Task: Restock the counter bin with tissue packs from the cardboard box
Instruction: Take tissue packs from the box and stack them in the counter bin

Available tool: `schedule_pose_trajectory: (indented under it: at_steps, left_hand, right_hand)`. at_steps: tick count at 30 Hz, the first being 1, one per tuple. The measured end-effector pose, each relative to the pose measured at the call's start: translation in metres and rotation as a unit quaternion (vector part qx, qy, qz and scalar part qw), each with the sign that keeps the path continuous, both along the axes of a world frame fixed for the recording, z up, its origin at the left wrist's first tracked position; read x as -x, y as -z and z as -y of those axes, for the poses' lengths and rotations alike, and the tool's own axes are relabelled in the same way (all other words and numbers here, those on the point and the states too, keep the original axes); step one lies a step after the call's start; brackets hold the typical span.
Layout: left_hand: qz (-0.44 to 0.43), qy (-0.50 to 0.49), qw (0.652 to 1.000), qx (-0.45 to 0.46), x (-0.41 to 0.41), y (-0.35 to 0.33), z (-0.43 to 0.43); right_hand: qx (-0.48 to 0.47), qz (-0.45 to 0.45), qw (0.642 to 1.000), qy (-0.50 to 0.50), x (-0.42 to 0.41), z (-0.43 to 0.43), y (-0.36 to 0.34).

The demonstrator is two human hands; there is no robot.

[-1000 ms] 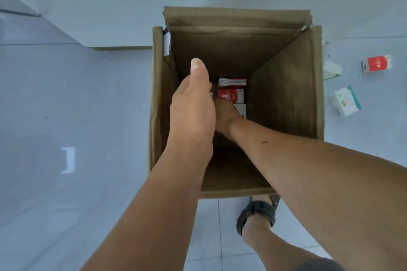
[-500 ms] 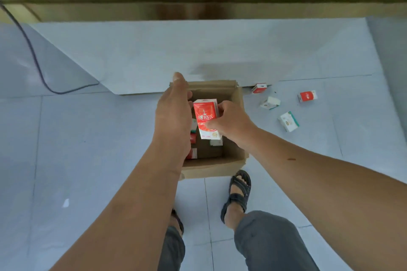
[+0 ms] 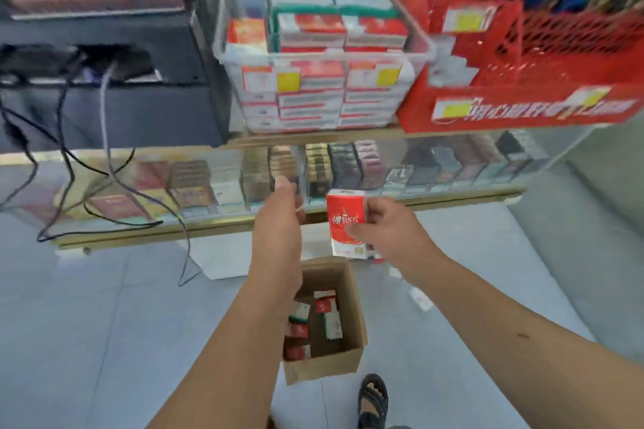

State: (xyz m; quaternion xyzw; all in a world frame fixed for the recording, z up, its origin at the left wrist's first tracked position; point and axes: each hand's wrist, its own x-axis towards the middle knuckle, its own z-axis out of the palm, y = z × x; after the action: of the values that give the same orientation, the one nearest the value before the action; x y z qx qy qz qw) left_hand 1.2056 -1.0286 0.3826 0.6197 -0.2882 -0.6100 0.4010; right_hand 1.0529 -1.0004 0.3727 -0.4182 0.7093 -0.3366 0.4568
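My right hand grips a red and white tissue pack, held upright in front of the glass counter. Just left of the pack, my left hand is raised with nothing visible in it; its fingers are turned away from me. Below both hands, the open cardboard box stands on the floor with several packs inside. Up on the counter sits the clear plastic bin, stacked high with red and green tissue packs.
A red mesh basket stands right of the bin. A black machine with dangling cables sits to the left. The glass counter displays small boxes. A loose pack lies on the tiled floor. My sandalled foot is beside the box.
Both hands have risen out of the box, the right one carrying the red pack up to counter height. My view has tilted up from the floor to the counter and bin.
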Motion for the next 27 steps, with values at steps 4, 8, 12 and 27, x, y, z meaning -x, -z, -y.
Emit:
schedule_pose_trajectory:
  at_steps: [4,8,12,27]
  left_hand:
    - [-0.009,0.006,0.999,0.050,-0.007,-0.061,0.024]
    - [-0.021,0.006,0.996,0.086,-0.013,-0.104,0.041]
    - [-0.039,-0.003,0.994,0.103,-0.010,-0.123,0.048]
    - [-0.007,-0.080,0.994,0.077,0.025,-0.132,0.077]
  right_hand:
    - [0.076,0.008,0.997,-0.001,-0.003,0.010,-0.079]
    - [0.176,0.001,0.984,-0.025,-0.001,0.028,-0.147]
    - [0.241,-0.082,0.964,-0.081,0.007,0.065,-0.187]
    - [0.166,-0.354,0.851,-0.350,0.003,0.216,-0.189]
